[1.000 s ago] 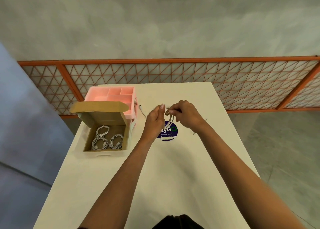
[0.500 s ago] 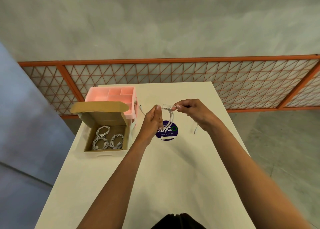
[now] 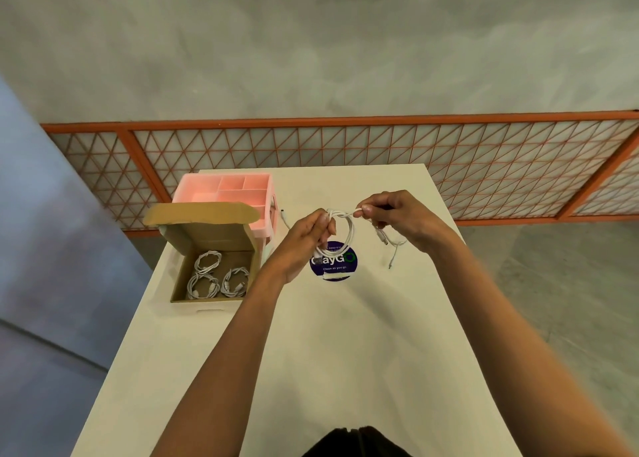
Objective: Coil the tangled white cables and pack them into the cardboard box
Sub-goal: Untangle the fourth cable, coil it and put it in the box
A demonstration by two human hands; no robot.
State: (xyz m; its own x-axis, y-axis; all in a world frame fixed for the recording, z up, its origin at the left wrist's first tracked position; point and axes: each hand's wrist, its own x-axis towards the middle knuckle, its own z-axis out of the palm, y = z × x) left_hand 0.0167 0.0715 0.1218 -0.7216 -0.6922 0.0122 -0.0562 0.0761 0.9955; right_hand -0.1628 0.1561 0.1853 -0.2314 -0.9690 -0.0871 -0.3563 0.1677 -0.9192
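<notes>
A white cable [image 3: 349,230] hangs in a small loop between my hands above the table. My left hand [image 3: 304,240] grips the left side of the loop. My right hand [image 3: 401,220] pinches the cable at the loop's top right, and loose ends with plugs dangle below it. The open cardboard box [image 3: 179,277] stands at the table's left edge, lid flap up, with three coiled white cables [image 3: 216,278] inside. Another thin cable [image 3: 285,220] trails beside the pink organiser.
A pink plastic organiser [image 3: 235,188] with several compartments stands behind the box. A round dark blue sticker [image 3: 333,264] lies on the white table [image 3: 328,353] under my hands. An orange mesh fence [image 3: 345,152] runs behind the table's far edge.
My hands have drawn apart: the right hand moved right and pulled the cable's end out sideways, so the loop now shows open between them. The left hand stayed put.
</notes>
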